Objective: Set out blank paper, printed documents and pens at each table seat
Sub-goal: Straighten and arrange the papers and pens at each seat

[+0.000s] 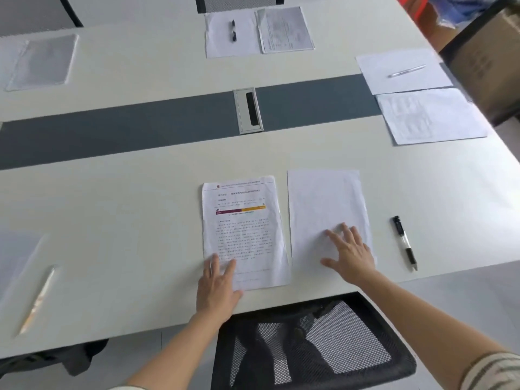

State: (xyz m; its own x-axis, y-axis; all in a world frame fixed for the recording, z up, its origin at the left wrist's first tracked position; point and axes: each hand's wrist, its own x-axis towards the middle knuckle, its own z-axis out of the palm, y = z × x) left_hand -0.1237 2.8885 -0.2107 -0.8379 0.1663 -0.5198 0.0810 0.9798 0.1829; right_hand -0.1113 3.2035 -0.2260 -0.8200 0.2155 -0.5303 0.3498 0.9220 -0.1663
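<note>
Blank paper [323,198] beneath right grip [351,257]

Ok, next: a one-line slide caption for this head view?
Seat setup: left hand flat on a printed document, right hand flat on a blank sheet, black pen lying alongside.

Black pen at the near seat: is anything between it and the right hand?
Nothing visible. The right hand lies flat on the blank sheet, and only the sheet's edge and bare table separate it from the black pen to its right.
</note>
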